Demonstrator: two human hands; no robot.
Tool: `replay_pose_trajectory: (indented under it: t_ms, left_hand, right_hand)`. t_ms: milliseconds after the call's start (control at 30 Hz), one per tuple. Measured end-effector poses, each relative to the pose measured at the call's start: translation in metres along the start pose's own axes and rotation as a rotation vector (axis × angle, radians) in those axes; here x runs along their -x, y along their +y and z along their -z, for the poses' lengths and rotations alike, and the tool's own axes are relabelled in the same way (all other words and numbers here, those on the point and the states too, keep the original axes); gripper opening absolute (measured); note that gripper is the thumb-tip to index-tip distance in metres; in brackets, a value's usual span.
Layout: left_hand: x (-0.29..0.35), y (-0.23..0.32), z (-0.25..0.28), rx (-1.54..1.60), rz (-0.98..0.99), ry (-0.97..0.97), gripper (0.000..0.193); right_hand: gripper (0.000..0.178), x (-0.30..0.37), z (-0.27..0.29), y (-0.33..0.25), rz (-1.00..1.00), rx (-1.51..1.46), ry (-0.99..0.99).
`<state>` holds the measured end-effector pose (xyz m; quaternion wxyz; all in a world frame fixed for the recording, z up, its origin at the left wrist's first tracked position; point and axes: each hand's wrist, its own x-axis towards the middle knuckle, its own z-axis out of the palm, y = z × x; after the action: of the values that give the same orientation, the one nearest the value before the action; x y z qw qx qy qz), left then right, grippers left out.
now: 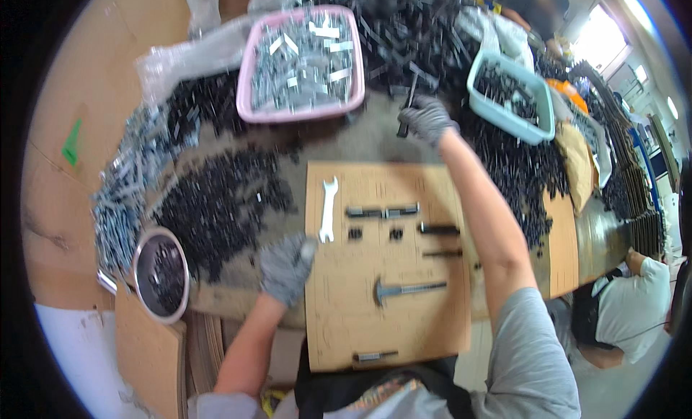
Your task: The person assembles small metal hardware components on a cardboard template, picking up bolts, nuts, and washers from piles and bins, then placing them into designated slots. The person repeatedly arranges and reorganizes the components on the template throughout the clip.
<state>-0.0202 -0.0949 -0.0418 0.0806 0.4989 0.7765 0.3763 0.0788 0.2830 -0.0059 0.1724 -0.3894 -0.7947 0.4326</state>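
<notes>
My left hand (286, 269) wears a grey glove; its fingers are curled at the left edge of a cardboard sheet (389, 325), and whatever is inside them is hidden. Reaching forward, my gloved right hand (430, 121) is closed round a slim tool with a dark handle (403, 129) and a thin metal shaft (413, 91). On the cardboard lie an open-ended wrench (329, 210), a joined black-and-silver part (382, 211), two small black pieces (355, 234), a black bar (440, 229), a thin dark rod (442, 254), a T-shaped metal tool (409, 289) and a short silver-and-black part (375, 356).
A pink basin (244, 95) of shiny metal strips and a light-blue basin (515, 131) of dark parts stand farther off. Loose black parts (216, 203) and metal rods (119, 214) cover the left. A round bowl (186, 275) sits near the edge. Another person (627, 307) is at right.
</notes>
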Motion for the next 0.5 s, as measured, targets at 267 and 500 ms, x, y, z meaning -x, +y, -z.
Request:
replay_pose_trajectory:
  t_ms: [267,500]
  left_hand:
    - [0.011,0.004,0.008,-0.11,-0.117,0.209,0.03]
    - [0.064,0.037,0.057,0.192,0.088,-0.241,0.021]
  right_hand:
    - [0.018,0.296,-0.028,-0.072,-0.007,-0.485,-0.408]
    - [0.021,0.352,-0.095,-0.056,-0.074,-0.607,-0.357]
